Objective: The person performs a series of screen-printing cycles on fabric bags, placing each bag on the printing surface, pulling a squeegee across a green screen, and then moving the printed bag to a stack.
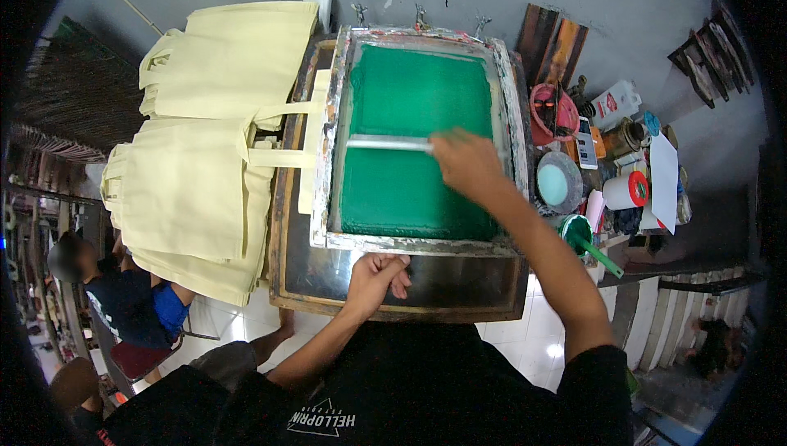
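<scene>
My right hand (466, 159) is closed on the right end of a squeegee (385, 143), a long pale bar lying across the middle of the screen. Green ink (410, 192) covers the mesh above and below the bar. Around it runs the ink-stained white screen printing frame (321, 159). My left hand (379, 280) hangs over the table's front part, close to the frame's near edge, its fingers loosely curled with nothing seen in them. A pale yellow tote bag (307, 192) lies partly under the frame, its handles sticking out to the left; the rest is hidden.
Stacks of pale yellow bags (184, 188) stand left of the wood-edged table (459, 315). On the right are a pink bucket (553, 114), a grey bowl (560, 179), a green ink pot (578, 233) with a green-handled tool, and a phone (585, 144). A person (131, 298) sits lower left.
</scene>
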Action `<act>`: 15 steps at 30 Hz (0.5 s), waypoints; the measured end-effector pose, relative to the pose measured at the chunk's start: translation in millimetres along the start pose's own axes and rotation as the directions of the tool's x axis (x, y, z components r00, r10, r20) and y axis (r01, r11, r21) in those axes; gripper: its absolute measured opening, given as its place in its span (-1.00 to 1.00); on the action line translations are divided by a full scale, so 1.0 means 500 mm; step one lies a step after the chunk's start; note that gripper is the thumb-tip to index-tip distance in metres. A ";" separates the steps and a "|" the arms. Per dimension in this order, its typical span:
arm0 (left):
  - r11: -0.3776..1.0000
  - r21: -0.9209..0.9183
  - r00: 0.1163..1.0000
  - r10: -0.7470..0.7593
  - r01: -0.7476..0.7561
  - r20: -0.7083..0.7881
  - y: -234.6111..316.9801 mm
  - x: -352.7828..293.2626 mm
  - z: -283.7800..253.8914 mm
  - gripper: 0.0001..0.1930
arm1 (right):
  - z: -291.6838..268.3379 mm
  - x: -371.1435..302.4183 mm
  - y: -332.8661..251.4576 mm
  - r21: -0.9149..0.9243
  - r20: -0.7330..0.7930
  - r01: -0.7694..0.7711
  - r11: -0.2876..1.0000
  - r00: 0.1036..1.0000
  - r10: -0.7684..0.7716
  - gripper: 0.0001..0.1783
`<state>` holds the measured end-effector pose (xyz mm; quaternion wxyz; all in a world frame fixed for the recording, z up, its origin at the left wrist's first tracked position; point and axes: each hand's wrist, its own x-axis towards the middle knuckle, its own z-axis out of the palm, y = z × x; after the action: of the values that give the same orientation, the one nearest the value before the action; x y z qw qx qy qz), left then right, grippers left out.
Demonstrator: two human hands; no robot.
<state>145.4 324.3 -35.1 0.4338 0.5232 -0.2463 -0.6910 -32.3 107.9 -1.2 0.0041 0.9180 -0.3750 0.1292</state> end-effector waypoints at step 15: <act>0.988 0.045 0.924 -0.156 0.150 0.349 0.135 0.023 -0.029 -0.70 | -0.024 0.295 0.233 0.047 0.011 -0.217 0.975 0.976 0.217 -0.49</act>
<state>181.2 282.3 7.6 0.3227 0.4126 -0.2844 -0.8030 -14.3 -76.1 35.5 -0.0329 0.8717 -0.4699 0.1353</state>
